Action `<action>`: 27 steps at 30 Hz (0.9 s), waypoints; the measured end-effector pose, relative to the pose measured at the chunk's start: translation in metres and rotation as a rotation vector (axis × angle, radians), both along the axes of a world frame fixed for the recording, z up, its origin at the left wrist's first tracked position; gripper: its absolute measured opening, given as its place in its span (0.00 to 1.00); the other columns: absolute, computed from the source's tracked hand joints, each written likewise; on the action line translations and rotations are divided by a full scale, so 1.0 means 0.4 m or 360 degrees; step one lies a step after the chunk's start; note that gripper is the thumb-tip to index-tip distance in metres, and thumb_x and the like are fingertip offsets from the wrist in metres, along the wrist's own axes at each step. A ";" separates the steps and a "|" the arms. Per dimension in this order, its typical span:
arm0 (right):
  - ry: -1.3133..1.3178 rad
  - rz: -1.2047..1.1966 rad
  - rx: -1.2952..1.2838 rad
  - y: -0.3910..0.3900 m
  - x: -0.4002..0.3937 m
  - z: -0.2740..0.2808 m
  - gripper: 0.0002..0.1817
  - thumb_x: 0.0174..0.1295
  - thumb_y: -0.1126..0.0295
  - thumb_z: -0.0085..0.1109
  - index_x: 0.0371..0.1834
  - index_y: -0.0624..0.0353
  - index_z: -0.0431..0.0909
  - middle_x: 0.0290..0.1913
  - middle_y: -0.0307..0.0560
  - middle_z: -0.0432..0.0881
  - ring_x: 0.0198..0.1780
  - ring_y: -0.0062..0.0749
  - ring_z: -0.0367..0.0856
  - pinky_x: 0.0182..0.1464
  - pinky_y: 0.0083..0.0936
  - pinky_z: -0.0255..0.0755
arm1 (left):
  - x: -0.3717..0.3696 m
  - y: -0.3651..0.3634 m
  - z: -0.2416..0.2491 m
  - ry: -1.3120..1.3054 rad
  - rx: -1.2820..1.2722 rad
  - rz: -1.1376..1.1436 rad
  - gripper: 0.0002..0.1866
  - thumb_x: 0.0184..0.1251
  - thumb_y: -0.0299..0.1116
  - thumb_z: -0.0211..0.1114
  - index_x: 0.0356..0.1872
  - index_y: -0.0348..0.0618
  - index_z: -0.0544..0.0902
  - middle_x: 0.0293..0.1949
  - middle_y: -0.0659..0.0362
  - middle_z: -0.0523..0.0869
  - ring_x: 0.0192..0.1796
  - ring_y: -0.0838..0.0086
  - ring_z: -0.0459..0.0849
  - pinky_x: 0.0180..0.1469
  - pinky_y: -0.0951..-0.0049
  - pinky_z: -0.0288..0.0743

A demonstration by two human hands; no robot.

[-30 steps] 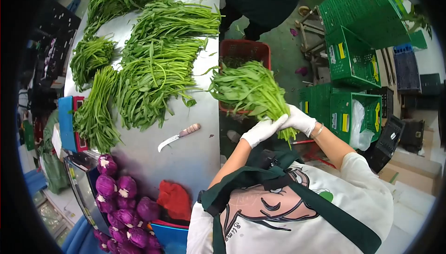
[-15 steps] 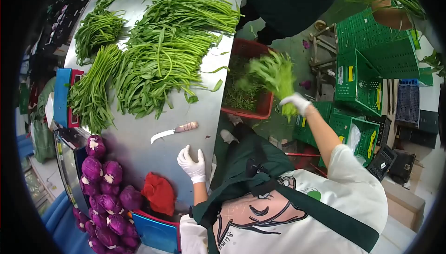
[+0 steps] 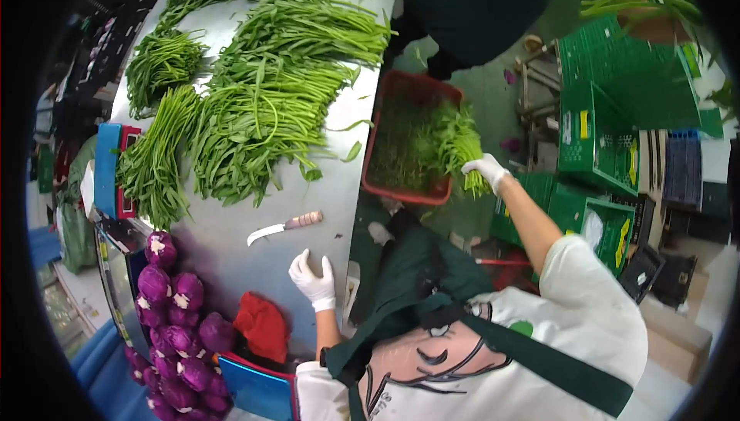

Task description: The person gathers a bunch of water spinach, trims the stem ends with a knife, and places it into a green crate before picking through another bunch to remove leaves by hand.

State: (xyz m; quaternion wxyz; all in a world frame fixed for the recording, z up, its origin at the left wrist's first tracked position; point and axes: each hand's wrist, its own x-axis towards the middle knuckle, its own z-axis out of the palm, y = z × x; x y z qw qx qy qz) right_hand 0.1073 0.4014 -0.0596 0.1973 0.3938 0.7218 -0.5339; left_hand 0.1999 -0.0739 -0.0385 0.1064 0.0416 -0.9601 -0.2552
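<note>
The right hand [image 3: 487, 171] is closed around the stem end of a bunch of greens [image 3: 459, 144]. From that grip the bunch points forward and to the left, its long axis slanting so that the leaves hang over the red crate [image 3: 405, 196]. The left hand [image 3: 314, 282], well apart from the bunch, holds nothing, thumb parted from the fingers, over the surface [image 3: 223, 244]; contact is unclear. Just ahead of it lies a knife [image 3: 299, 222], blade leftward; to its left, a red cloth [image 3: 262, 327], then purple cabbages [image 3: 182, 340]. Farther forward lie more greens [image 3: 266, 113].
</note>
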 end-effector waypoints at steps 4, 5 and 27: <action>-0.0574 0.0634 0.0349 0.013 0.020 0.023 0.19 0.36 0.71 0.69 0.34 0.68 0.81 0.33 0.47 0.82 0.33 0.32 0.79 0.39 0.29 0.72 | 0.002 -0.002 -0.006 0.0047 0.0027 -0.0015 0.24 0.48 0.35 0.71 0.48 0.42 0.77 0.44 0.51 0.76 0.50 0.55 0.74 0.54 0.57 0.67; -0.0314 0.0251 0.0166 0.014 0.026 0.035 0.19 0.36 0.70 0.69 0.34 0.69 0.81 0.33 0.48 0.83 0.33 0.32 0.79 0.38 0.29 0.72 | 0.000 0.001 0.006 -0.0019 -0.0008 0.0005 0.23 0.48 0.34 0.71 0.48 0.42 0.77 0.44 0.51 0.76 0.50 0.55 0.73 0.54 0.57 0.67; -0.0120 0.0499 0.0114 -0.024 0.071 0.062 0.20 0.41 0.72 0.67 0.41 0.66 0.81 0.37 0.46 0.83 0.39 0.31 0.79 0.46 0.26 0.71 | 0.007 -0.016 -0.012 0.0059 -0.0007 -0.0041 0.21 0.51 0.34 0.70 0.48 0.41 0.77 0.45 0.51 0.76 0.50 0.56 0.74 0.55 0.59 0.67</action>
